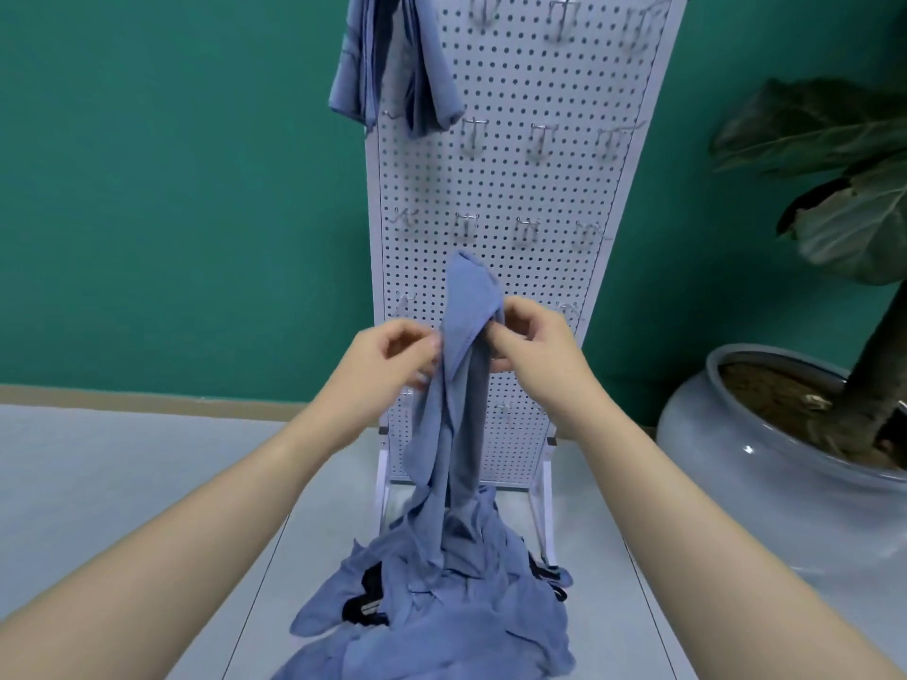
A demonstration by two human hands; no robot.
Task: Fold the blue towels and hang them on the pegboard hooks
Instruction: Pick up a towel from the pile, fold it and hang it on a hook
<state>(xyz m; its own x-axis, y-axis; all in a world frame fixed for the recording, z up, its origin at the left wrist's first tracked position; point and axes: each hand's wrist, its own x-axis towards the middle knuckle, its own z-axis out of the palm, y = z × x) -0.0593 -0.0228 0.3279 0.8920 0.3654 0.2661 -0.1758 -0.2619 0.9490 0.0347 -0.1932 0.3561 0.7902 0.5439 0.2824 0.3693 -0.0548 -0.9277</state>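
Note:
A blue towel [459,385] hangs lifted in front of the white pegboard [515,188], its lower end trailing into a heap of blue towels [441,615] on the floor below. My left hand [392,360] pinches the towel's left edge near its top. On the other side my right hand [535,346] grips the bunched upper part. Two folded blue towels [387,66] hang from hooks at the pegboard's top left. Rows of bare metal hooks [540,135] stick out across the board.
A large pale blue pot [765,483] with a broad-leaved plant [834,164] stands at the right, close to the pegboard stand. A green wall is behind. Something black [365,603] shows under the towel heap.

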